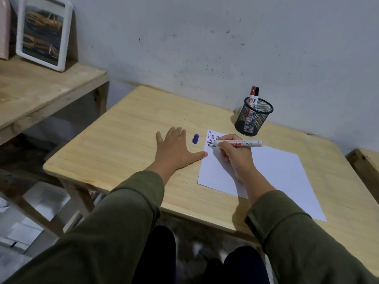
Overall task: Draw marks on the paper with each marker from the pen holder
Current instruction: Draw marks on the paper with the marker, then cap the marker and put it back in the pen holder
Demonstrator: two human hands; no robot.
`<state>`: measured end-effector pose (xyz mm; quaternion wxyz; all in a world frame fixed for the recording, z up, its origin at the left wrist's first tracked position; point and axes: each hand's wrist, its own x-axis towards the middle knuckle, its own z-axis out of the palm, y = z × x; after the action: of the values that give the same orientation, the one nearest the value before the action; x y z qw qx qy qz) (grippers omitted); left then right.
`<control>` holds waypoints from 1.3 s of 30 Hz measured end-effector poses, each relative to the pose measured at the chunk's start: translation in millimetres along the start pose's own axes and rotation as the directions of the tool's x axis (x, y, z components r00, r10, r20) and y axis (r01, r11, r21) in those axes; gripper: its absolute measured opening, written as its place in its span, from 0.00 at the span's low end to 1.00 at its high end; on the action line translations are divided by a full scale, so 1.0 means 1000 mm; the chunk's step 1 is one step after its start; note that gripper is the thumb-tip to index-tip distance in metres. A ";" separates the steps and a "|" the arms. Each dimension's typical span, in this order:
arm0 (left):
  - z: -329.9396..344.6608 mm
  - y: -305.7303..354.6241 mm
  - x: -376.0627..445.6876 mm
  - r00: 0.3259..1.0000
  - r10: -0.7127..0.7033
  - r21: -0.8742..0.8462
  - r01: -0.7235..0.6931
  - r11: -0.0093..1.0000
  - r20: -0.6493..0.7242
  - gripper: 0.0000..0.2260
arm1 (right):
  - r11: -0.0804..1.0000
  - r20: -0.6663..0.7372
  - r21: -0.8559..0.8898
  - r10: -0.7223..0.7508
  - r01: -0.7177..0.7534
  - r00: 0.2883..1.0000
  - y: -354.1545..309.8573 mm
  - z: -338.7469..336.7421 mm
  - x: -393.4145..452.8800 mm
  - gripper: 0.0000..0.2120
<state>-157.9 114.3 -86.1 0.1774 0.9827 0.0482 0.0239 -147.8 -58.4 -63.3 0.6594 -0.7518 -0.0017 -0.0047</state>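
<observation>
**Light marker, pinched near its tip**

The white plastic marker [238, 143] looks light, stiff and smooth, best gripped low on the barrel. The right hand [235, 154] pinches it there, tip on the white paper sheet's [276, 171] top-left corner among short red, blue and black strokes. Left of the paper, the left hand [176, 148] lies flat, fingers spread, near the blue cap [195, 138].

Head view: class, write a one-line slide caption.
Right hand marks the paper with an uncapped marker; left hand flat on the table beside a blue cap.
</observation>
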 end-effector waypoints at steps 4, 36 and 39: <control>-0.003 0.002 0.000 0.986 0.101 -0.188 -0.126 0.974 -0.136 0.29 | 0.992 0.011 0.127 0.019 -0.020 1.000 -0.003 -0.002 0.001 0.06; -0.074 0.099 0.018 0.977 0.030 -0.925 -0.208 0.318 -0.209 0.10 | 0.950 -0.005 0.251 -0.189 0.184 0.982 -0.093 -0.052 0.007 0.13; -0.075 0.103 0.017 0.977 0.059 -0.929 -0.213 0.303 -0.204 0.10 | 0.950 0.004 0.252 -0.192 0.184 0.981 -0.096 -0.055 0.005 0.12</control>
<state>-136.8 46.3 21.1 0.7116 0.6894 -0.0465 0.1270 -143.9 -100.4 39.1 0.7454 -0.6590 -0.0834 -0.0565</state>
